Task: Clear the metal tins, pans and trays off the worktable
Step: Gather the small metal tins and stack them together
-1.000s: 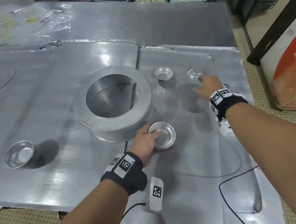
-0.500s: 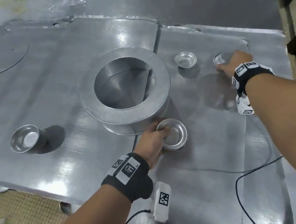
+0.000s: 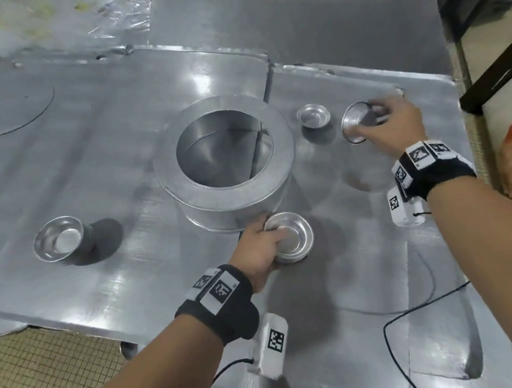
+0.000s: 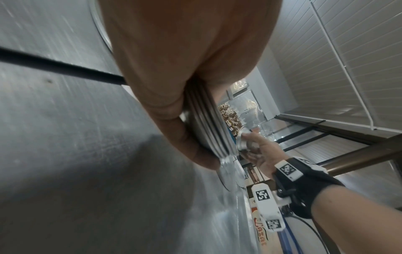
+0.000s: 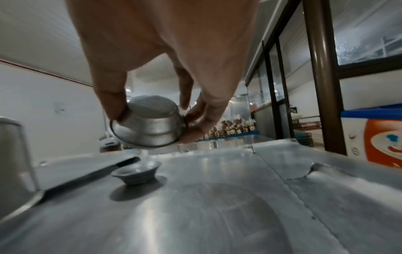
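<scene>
Reaching across a dull, scuffed sheet-metal tabletop (image 3: 95,165), a person works with both hands at once. The left hand (image 3: 258,250) grips the rim of a small stack of shallow round tins (image 3: 293,237), thumb inside and fingers underneath; the left wrist view shows several thin nested rims pinched together. This stack sits near the tabletop's near edge, touching or just beside the base of a large ring-shaped pan (image 3: 223,162) with a wide flat rim and open middle.

The right hand (image 3: 395,124) pinches a single small tin (image 5: 150,123) by its rim near the far right corner, tilted on edge and lifted clear of the surface. Just to its left a loose tin (image 3: 313,115) stands upright, closer to the right hand than the left, so that hand is the likelier one to collect it. Another stack of tins (image 3: 62,239) waits toward the left edge, well apart from both hands.

All the tins are thin, shiny, flared metal cups.
</scene>
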